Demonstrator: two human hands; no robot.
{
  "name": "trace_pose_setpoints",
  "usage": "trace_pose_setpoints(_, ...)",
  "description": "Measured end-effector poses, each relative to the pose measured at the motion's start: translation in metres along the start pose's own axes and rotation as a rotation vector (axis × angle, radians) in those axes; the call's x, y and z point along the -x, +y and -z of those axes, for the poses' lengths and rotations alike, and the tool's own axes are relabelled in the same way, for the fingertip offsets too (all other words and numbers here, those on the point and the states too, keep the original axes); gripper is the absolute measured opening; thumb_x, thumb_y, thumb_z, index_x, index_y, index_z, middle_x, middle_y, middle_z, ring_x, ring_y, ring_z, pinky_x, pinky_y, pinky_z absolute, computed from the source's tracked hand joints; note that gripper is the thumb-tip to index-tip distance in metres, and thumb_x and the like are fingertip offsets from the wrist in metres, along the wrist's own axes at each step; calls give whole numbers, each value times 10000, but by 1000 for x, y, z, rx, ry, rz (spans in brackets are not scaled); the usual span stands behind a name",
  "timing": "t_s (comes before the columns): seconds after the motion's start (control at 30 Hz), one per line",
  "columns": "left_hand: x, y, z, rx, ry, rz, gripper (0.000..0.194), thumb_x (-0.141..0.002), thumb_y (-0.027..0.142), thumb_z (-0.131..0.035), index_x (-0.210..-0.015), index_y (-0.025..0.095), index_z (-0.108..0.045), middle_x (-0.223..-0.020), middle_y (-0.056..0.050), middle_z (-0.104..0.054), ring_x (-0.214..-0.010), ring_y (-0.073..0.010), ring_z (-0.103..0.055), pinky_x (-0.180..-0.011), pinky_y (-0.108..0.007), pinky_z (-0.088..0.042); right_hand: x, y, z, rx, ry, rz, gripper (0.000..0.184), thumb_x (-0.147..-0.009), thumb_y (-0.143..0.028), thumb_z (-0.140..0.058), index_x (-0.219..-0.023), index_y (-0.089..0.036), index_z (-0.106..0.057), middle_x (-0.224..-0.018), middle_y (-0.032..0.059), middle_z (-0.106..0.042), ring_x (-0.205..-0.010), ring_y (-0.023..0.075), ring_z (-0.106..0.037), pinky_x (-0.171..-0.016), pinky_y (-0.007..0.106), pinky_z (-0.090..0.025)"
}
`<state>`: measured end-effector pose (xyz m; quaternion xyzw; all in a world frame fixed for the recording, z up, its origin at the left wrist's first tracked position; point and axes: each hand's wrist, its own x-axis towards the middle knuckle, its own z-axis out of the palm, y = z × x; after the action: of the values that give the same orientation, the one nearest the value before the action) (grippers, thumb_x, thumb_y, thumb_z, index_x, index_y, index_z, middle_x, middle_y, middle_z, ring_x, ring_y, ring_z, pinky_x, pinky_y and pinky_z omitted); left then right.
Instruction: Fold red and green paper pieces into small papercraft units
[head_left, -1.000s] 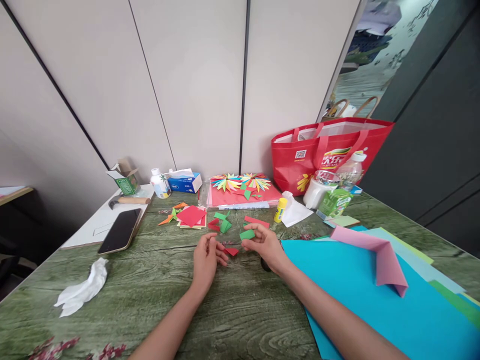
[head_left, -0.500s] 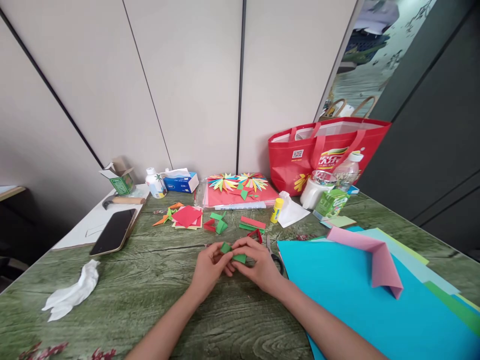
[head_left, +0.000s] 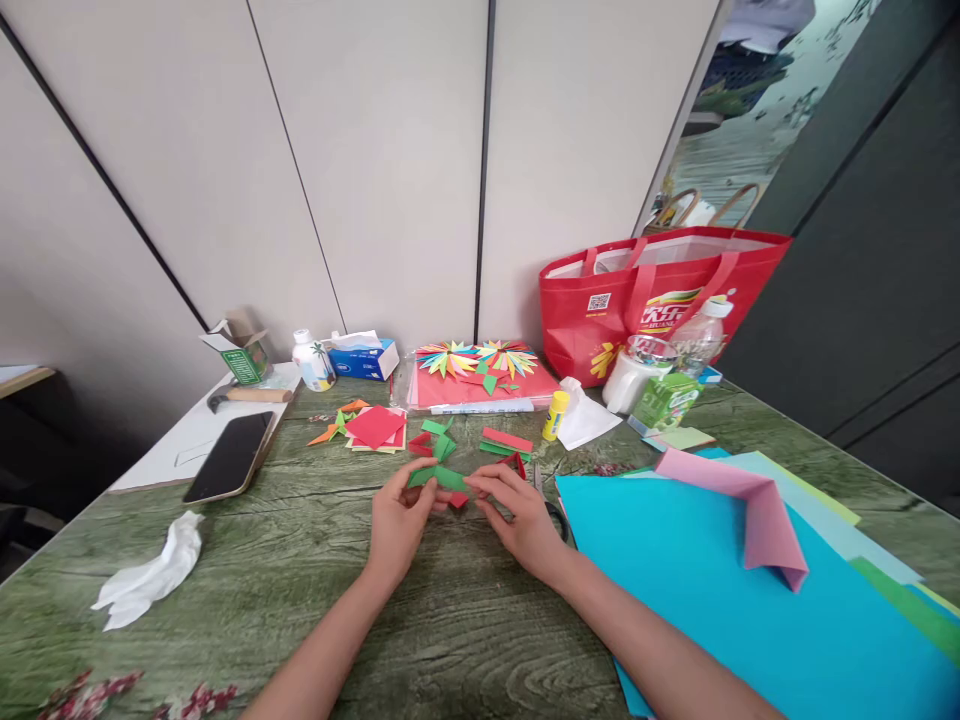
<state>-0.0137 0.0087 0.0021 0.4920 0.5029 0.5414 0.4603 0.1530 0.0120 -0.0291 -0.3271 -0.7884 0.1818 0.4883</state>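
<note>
The big blue sheet point(head_left: 697, 560) lies to the right of my right fingers. My left hand point(head_left: 397, 515) has thumb and fingers clamped on the left part of the green strip point(head_left: 448, 478); the fingertips of my right hand point(head_left: 519, 512) meet its right end, though whether they pinch I can't tell. It's paper, so I'd expect it light, a bit springy, easily creased: best held lightly near the ends.

We see matt paper in the green strip point(head_left: 450, 480), wood grain across the tabletop point(head_left: 292, 570), a glossy phone screen point(head_left: 231, 455) and smooth plastic on the glue stick point(head_left: 555, 417).
</note>
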Motion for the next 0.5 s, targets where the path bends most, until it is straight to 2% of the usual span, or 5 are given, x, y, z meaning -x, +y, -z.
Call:
trace_pose_setpoints(0.13,1,-1,-3,64,-85,79,331,-653,306,-644,-936,153,-566,-625,-18,-687,-604,-220,-668,-579,-336,-554,-1,-2,2,15,35,-3,349,-815,-99,-443,-1129,-232,-520,-1029,102,-501,-930,186,-535,-774,322,-492)
trace_pose_setpoints(0.3,7,1,-7,47,-185,133,246,-641,269,-646,-853,152,-602,-586,2,-667,-554,-194,-655,-579,-324,-558,-3,-5,6,7,25,79,303,-806,-61,-435,-1003,-237,-583,-1018,84,-508,-964,178,-527,-798,323,-473)
trace_pose_setpoints(0.5,7,-2,-9,58,-172,132,175,-619,253,-654,-762,156,-630,-679,7,-667,-585,-162,-646,-605,-309,-564,-2,1,6,-12,-66,112,249,-794,-77,-481,-959,-221,-599,-1007,81,-522,-893,155,-544,-764,291,-479)
